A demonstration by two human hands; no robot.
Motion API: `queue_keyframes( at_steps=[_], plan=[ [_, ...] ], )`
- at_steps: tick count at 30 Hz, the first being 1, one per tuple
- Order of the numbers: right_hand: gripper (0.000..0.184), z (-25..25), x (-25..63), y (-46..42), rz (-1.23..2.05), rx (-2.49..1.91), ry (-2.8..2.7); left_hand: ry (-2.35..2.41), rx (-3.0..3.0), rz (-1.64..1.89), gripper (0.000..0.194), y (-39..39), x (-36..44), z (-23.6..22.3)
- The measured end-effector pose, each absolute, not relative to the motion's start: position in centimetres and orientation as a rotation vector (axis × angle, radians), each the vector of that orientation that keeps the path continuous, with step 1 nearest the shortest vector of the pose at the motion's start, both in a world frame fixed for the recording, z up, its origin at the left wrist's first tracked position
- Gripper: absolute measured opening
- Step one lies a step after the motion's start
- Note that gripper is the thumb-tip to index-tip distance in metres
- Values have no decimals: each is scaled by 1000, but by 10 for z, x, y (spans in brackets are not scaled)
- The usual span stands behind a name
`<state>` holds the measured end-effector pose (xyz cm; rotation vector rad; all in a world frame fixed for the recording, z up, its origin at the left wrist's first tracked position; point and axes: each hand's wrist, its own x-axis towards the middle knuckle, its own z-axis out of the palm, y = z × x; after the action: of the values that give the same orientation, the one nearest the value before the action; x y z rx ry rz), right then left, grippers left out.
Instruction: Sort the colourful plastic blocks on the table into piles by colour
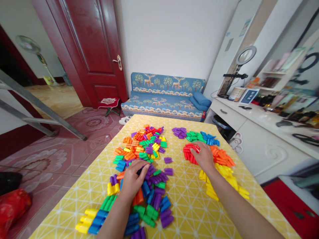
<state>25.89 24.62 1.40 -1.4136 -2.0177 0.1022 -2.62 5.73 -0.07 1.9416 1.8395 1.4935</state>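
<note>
My left hand (pixel 133 179) reaches into a mixed heap of ribbed plastic building blocks on the left of the table. Its fingers curl down among purple blocks (pixel 156 177) and blue ones, and whatever lies under the fingertips is hidden. On the right, my right hand (pixel 204 157) is over the pile of red blocks (pixel 188 154), its thumb and fingers closed on a red block (pixel 196 148). Around that hand lie sorted piles: purple blocks (pixel 179 132), green blocks (pixel 196 136), blue blocks (pixel 210 138), orange blocks (pixel 221 156) and yellow blocks (pixel 228 176).
A yellow patterned cloth (pixel 185 205) covers the table. Beyond it stands a blue sofa (pixel 161 96); a white dresser (pixel 264 129) is at the right. To the left are a red door (pixel 92 43), a small stool (pixel 109 103) and a metal ladder (pixel 42 109).
</note>
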Motion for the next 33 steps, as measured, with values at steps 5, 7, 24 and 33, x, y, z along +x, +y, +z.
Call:
queue_keyframes(
  at_steps=[5, 7, 24, 33],
  plan=[
    [45, -12, 263, 239, 74, -1668, -1832, 1835, 1956, 1492, 18, 58, -27, -3],
    [48, -18, 261, 240, 109, -1675, -1812, 1836, 1957, 1499, 18, 59, -26, -3],
    [59, -29, 247, 245, 240, -1639, -1727, 1835, 1975, 1489, 17, 59, -26, -2],
    [73, -34, 247, 253, 330, -1664, -1636, 1826, 1949, 1519, 18, 59, -25, 0]
  ],
)
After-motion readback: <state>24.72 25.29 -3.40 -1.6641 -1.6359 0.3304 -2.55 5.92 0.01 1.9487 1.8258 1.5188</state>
